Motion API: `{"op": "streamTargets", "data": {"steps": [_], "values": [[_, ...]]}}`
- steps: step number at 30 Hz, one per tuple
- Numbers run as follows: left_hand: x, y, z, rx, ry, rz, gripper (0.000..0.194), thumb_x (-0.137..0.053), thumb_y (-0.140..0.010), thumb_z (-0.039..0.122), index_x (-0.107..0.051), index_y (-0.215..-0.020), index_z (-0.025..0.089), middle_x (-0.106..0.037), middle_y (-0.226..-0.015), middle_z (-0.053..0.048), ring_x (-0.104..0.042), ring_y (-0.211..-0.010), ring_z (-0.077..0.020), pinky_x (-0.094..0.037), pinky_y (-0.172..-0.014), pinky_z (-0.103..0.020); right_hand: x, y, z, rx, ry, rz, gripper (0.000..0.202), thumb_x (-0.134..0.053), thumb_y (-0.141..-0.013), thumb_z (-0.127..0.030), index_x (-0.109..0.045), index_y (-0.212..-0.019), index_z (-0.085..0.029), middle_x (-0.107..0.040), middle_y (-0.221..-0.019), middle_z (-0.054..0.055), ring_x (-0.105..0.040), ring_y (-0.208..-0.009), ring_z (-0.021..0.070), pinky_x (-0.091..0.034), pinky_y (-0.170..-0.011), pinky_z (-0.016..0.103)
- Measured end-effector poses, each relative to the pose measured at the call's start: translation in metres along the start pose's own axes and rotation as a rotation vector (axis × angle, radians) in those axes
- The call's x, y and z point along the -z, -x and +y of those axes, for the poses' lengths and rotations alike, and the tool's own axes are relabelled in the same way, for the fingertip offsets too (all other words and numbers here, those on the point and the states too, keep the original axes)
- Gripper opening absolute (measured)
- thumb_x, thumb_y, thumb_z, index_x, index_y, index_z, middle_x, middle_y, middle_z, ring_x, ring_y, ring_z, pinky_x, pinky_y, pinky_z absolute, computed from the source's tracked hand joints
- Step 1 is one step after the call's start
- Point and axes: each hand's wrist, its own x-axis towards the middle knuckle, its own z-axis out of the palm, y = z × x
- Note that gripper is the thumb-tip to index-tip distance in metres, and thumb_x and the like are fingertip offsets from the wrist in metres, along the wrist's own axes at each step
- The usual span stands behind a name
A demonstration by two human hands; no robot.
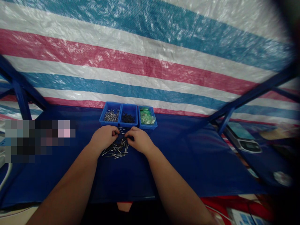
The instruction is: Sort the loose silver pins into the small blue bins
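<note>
A loose pile of thin silver metal pieces (117, 150) lies on the blue table. My left hand (105, 136) is over the pile's left side, fingers pinched; what they hold, if anything, is too small to tell. On the other side, my right hand (138, 139) has its thumb and fingers closed around something small and dark. Behind the hands stand three blue bins side by side: the left bin (102, 120) holds silver pieces, the middle bin (128, 124) dark pieces, and the right bin (148, 127) green and clear plastic packets.
Blue metal frame bars (22, 100) rise at both sides, with a striped plastic sheet (140, 68) behind the table (187, 156). A scale (248, 145) stands on a surface at the right. The far left is pixelated.
</note>
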Motion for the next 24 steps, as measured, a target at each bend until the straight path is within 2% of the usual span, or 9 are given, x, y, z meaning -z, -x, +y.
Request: {"op": "streamTargets", "data": {"steps": [5,10,14,18,21,24], "values": [[-0.001,0.000,0.001,-0.005,-0.021,-0.005,0.019,-0.061,-0.083,0.026,-0.076,-0.094,0.028,-0.073,-0.085,-0.001,-0.065,-0.080,-0.0194,-0.039,-0.066,-0.030,-0.002,-0.001,0.001,-0.011,0.019,-0.023,0.015,-0.066,-0.087,-0.015,-0.074,-0.097,-0.022,-0.062,-0.097,0.003,-0.060,-0.083,0.0147,-0.045,-0.076,0.025],[-0.001,0.002,0.004,-0.038,-0.070,0.016,0.019,-0.057,-0.087,0.026,-0.075,-0.093,0.026,-0.068,-0.093,-0.005,-0.063,-0.081,-0.0197,-0.041,-0.070,-0.031,0.001,0.000,-0.002,0.025,0.028,-0.010,0.013,-0.061,-0.088,-0.010,-0.068,-0.095,-0.019,-0.062,-0.098,0.005,-0.060,-0.088,0.0162,-0.046,-0.082,0.027],[-0.002,0.003,0.006,-0.087,-0.049,0.053,0.018,-0.053,-0.090,0.026,-0.071,-0.093,0.022,-0.065,-0.097,-0.006,-0.062,-0.082,-0.0192,-0.043,-0.075,-0.032,0.004,0.000,-0.001,0.080,-0.075,0.070,0.013,-0.058,-0.088,-0.010,-0.062,-0.096,-0.019,-0.062,-0.098,0.004,-0.059,-0.088,0.0163,-0.046,-0.080,0.027],[-0.002,0.003,0.007,-0.117,-0.013,0.069,0.020,-0.051,-0.092,0.028,-0.069,-0.095,0.021,-0.064,-0.096,-0.007,-0.061,-0.082,-0.0193,-0.044,-0.077,-0.032,0.005,-0.001,0.001,0.085,-0.204,0.140,0.011,-0.056,-0.088,-0.011,-0.058,-0.094,-0.020,-0.060,-0.086,0.001,-0.056,-0.074,0.0141,-0.043,-0.069,0.025],[0.001,0.004,0.010,-0.122,-0.011,0.066,0.019,-0.051,-0.092,0.027,-0.069,-0.093,0.021,-0.065,-0.091,-0.006,-0.061,-0.080,-0.0193,-0.043,-0.074,-0.031,0.004,-0.002,0.002,0.110,-0.297,0.213,0.010,-0.054,-0.088,-0.011,-0.057,-0.089,-0.020,-0.059,-0.079,-0.001,-0.054,-0.069,0.0129,-0.043,-0.066,0.025],[0.004,0.006,0.012,-0.100,0.002,0.050,0.018,-0.052,-0.090,0.028,-0.069,-0.091,0.022,-0.066,-0.081,-0.003,-0.060,-0.073,-0.0189,-0.039,-0.065,-0.030,0.003,-0.004,0.001,0.138,-0.373,0.348,0.007,-0.056,-0.087,-0.014,-0.059,-0.087,-0.020,-0.060,-0.078,0.000,-0.057,-0.069,0.0131,-0.046,-0.067,0.025]]}}
